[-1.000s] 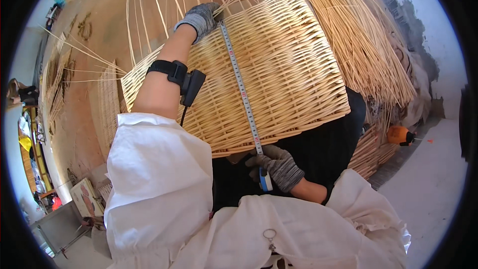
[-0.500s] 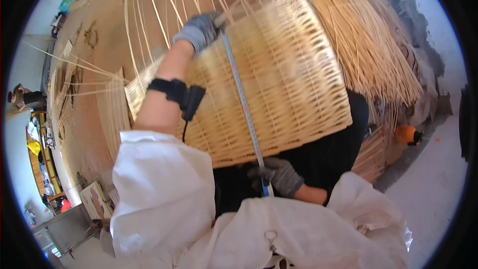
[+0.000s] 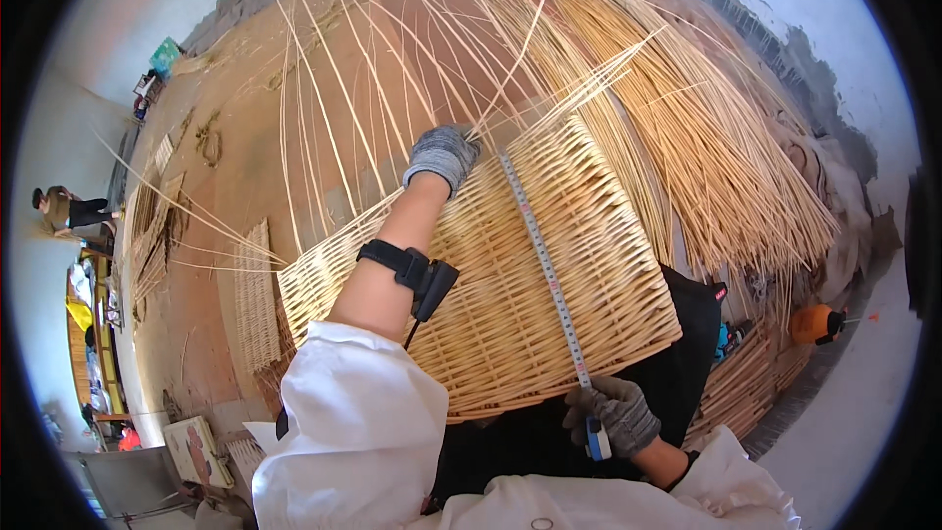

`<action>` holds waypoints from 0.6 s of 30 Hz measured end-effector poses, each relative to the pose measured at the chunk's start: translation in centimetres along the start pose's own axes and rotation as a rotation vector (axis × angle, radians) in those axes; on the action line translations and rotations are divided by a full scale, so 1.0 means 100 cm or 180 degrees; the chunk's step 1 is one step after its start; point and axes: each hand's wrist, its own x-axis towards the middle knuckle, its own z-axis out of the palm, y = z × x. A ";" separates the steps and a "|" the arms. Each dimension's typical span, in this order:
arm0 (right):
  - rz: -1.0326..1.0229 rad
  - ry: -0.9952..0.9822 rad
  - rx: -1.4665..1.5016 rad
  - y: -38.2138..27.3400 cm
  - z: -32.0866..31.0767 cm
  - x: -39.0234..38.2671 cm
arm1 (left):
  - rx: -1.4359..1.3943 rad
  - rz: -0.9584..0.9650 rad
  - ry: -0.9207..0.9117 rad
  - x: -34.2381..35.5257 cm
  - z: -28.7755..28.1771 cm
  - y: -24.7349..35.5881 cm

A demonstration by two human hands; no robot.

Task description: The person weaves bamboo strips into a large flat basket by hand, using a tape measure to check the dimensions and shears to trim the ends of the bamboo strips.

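A woven wicker panel [image 3: 481,304] lies tilted across my lap, with long loose canes rising from its far edge. My left hand [image 3: 442,159], in a grey knit glove, is closed around that far edge, among the canes. A blue-and-white tape measure [image 3: 596,437] is gripped in my gloved right hand [image 3: 618,417], just past the panel's near edge. Its white blade [image 3: 545,260] stretches across the weave to the far edge, where the tip lies a little right of my left hand.
A large bundle of loose canes [image 3: 677,128] spreads along the right, tied with white at its far end. An orange container [image 3: 817,324] stands on the right. Woven strips [image 3: 257,299] lie on the floor at left. Another person [image 3: 74,211] stands at far left.
The blade has shifted rightward across the panel, with my right hand moving right too. The panel and both hands appear lower in the view. My left hand stays at the far edge.
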 end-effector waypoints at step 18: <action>0.0522 -0.0186 0.0106 -0.001 0.004 0.002 | 0.0234 0.0063 -0.0373 -0.008 -0.019 -0.007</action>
